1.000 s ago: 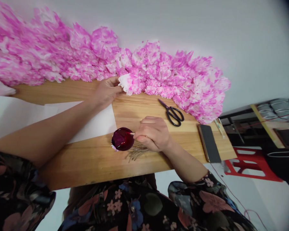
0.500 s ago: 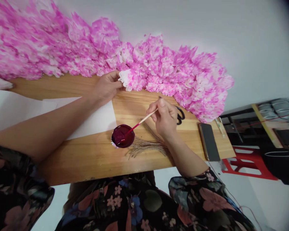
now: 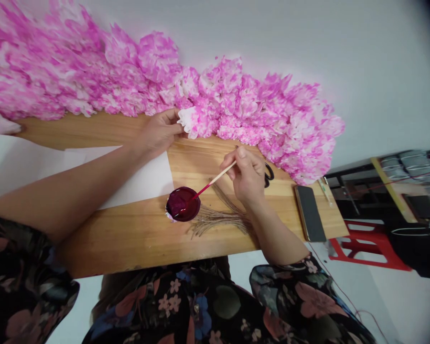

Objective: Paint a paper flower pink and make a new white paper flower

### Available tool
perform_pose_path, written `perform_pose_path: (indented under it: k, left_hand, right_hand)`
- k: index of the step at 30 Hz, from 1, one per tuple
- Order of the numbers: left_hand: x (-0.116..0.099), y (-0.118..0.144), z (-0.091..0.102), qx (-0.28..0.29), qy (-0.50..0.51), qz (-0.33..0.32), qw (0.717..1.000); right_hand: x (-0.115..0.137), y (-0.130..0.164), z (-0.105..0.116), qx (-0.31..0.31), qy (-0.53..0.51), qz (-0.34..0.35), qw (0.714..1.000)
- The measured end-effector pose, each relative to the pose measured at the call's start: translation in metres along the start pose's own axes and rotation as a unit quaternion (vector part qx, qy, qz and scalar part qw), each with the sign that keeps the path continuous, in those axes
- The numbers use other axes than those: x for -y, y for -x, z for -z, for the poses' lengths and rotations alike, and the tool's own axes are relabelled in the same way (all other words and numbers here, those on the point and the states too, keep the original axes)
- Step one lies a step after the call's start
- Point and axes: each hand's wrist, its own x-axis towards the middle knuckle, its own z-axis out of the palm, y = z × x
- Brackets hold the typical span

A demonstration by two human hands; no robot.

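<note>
Your left hand [image 3: 159, 131] pinches a pale ruffled piece [image 3: 186, 121] between thumb and fingers, above the far part of the table [image 3: 111, 248]. Its white side is near your fingers, but its other side is in front of the bank of pink flowers [image 3: 232, 91], so I cannot tell where it finishes and where they begin. The bank itself is cut off by the left edge of the picture.

Your right hand [image 3: 246, 177] is closed on the upper part of a thin stick [image 3: 222, 173]; the top end is mostly covered by your fingers. The lower part is coloured red and reaches into the round bowl [image 3: 195, 212]; where exactly the tip stops is hard to see. Behind this hand the scissors [image 3: 269, 174] are nearly hidden, and only a part of the black handles shows. Your wrist also covers one end of the thin brown stems [image 3: 215, 217], which lie just beside the bowl.

The bowl holds a shiny dark red liquid [image 3: 189, 203], with a darker purple mass on its left side, which I cannot identify. Your left forearm hides some of the white sheets [image 3: 146, 179].
</note>
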Motion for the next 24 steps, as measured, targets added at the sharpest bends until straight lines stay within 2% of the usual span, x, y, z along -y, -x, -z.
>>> perform_pose_path:
  k: [6,15,19,24]
  left_hand:
    - [0.002,0.0,0.002,0.007,-0.006,0.01,1.0]
    - [0.007,-0.001,0.005,0.03,-0.049,0.001,0.998]
    - [0.006,0.0,0.004,0.038,-0.059,-0.013,0.997]
    - [0.005,0.001,0.005,0.041,-0.054,-0.008,0.998]
  right_hand:
    - [-0.001,-0.009,0.002,-0.022,-0.022,-0.035,0.999]
    - [-0.01,-0.027,0.025,-0.087,-0.089,-0.01,0.992]
    - [-0.017,-0.027,0.024,-0.113,-0.135,-0.021,0.984]
    - [-0.017,-0.026,0.021,-0.134,-0.111,-0.054,0.983]
